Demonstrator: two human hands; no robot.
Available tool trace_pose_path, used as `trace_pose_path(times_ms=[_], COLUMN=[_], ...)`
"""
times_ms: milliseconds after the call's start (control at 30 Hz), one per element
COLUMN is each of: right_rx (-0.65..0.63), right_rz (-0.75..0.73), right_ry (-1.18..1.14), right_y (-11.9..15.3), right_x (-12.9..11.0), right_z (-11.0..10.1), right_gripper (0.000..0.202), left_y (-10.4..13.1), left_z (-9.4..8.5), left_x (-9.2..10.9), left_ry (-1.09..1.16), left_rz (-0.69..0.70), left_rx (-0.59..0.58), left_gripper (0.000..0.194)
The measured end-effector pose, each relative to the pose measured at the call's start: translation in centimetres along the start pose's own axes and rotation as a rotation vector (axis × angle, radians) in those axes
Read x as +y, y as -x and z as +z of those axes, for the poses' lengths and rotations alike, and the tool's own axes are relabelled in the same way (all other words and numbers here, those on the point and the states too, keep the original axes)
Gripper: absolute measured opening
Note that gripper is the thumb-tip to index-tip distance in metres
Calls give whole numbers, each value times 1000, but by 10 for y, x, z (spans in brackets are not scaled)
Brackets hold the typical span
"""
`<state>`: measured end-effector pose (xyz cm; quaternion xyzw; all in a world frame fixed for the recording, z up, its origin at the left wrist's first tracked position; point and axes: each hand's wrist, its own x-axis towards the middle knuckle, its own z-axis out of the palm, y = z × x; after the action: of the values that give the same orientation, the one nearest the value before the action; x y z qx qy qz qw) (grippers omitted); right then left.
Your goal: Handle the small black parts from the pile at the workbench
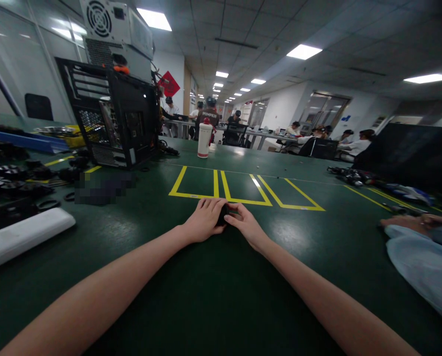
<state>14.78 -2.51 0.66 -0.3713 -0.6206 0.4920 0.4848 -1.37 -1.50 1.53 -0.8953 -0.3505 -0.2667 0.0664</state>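
Both hands meet around a small black object (222, 216) over the green table (221, 296), just in front of the yellow tape outlines (243, 202). My left hand (205, 219) is wrapped over its left side, fingers on top and thumb below. From the right, my right hand (243, 223) pinches the object between thumb and fingertips. Most of the object is hidden by the fingers, so its exact shape cannot be made out.
A white bottle with a red lid (205, 139) stands behind the outlines. An open black computer case (113, 116) is at the back left. A long white item (27, 237) and black parts lie left. At right, another person's sleeve (421, 257) rests near cables.
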Motion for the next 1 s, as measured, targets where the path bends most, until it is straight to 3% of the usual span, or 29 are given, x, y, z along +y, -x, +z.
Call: trace_pose_path(times_ms=[367, 500, 667, 867, 1000], right_rx=[61, 8, -55, 38, 59], right_rz=[-34, 24, -17, -43, -54], right_ry=[36, 22, -69, 4, 47], right_y=[2, 1, 3, 2, 0], right_x=[-3, -3, -3, -3, -2], right_z=[3, 1, 2, 3, 2], right_gripper=[25, 30, 36, 22, 23], left_y=[0, 0, 0, -1, -1], left_z=[-2, -2, -2, -2, -2], left_x=[0, 0, 0, 1, 1], left_ry=[14, 8, 14, 14, 13], left_rz=[-5, -5, -9, -7, -4], left_rx=[-1, -6, -11, 6, 6], left_gripper=[61, 62, 63, 61, 61])
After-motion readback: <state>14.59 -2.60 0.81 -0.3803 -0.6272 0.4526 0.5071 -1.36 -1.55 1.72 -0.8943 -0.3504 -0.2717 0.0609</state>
